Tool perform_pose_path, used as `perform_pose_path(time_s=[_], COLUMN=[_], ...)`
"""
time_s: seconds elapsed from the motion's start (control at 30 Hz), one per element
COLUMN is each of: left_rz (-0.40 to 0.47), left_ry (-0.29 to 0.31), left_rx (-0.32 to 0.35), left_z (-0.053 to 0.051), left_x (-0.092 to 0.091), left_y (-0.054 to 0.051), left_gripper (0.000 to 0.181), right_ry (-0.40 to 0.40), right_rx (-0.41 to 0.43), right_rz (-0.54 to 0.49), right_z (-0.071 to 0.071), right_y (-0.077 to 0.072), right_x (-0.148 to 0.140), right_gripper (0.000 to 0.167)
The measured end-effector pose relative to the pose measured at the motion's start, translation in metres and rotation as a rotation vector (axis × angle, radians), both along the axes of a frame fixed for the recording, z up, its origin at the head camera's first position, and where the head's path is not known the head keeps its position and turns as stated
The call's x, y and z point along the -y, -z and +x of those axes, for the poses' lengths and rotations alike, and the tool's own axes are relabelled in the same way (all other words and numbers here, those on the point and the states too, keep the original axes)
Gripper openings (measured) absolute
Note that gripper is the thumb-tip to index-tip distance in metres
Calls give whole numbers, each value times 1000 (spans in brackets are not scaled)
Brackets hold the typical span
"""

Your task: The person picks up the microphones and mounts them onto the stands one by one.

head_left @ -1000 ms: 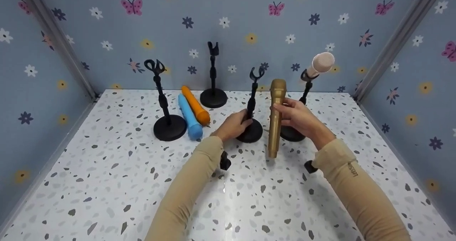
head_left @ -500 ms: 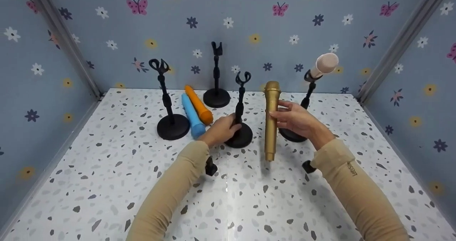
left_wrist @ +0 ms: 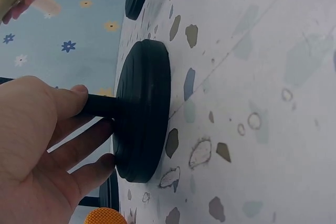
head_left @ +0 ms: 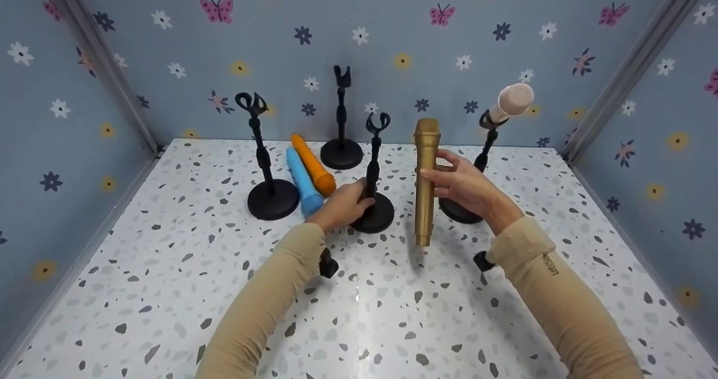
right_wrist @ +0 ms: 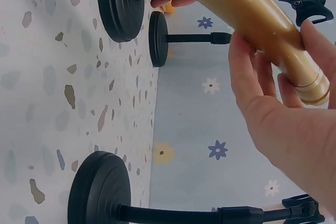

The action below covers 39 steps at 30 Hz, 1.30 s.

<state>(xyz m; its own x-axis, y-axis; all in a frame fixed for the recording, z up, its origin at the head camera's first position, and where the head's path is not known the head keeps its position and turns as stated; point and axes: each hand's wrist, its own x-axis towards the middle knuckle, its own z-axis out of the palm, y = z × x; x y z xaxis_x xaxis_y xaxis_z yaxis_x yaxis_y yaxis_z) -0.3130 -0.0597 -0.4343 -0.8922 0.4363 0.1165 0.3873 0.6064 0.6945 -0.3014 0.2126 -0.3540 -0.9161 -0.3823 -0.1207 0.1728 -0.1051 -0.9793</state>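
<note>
My left hand (head_left: 343,204) grips the pole of a black desktop microphone stand (head_left: 378,217) low down, just above its round base. The base stands on the table or very close to it, and its forked clip holds nothing. To the right of it, my right hand (head_left: 471,185) holds a gold microphone (head_left: 424,213) between thumb and fingers, head up and clear of the table. In the right wrist view the gold microphone (right_wrist: 252,19) lies across the fingers. Behind that hand, a pale pink microphone (head_left: 513,100) sits in the clip of another stand (head_left: 461,212), partly hidden.
Left of my left hand a blue microphone (head_left: 303,180) and an orange microphone (head_left: 312,166) lie side by side on the speckled table (head_left: 168,289). Two more black stands, one at left (head_left: 272,200) and one at the back (head_left: 341,153), have bare clips. Patterned panels (head_left: 381,42) enclose the table.
My left hand has shifted the stand leftward and slightly nearer, and the stand's clip has turned. My right hand has brought the gold microphone slightly left, then a little higher.
</note>
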Motion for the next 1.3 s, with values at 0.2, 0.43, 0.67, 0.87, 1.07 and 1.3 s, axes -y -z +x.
perform_pose_path(time_s=[0.2,0.43,0.67,0.87,1.07,1.3], left_rz=[5,68,198,303,356,445], left_ry=[-8,-9,-10,-4,10,32], left_rx=[-5,-8,5,-59,-131,-130], left_z=[1,5,5,4,4,5], left_x=[1,1,2,2,-1,-6], left_y=[0,-5,-17,-33,-46,-57], left_gripper=[38,63,66,63,61,61], right_ry=[0,-6,-32,-21,-27,-2], right_rx=[-31,-11,-39,-84,-167,-308], right_rz=[61,39,21,69,45,-12], right_z=[1,3,3,3,4,11], right_y=[-2,-4,-5,-9,-21,-39], right_x=[1,3,4,7,7,11], right_gripper=[73,72,78,86,85,77])
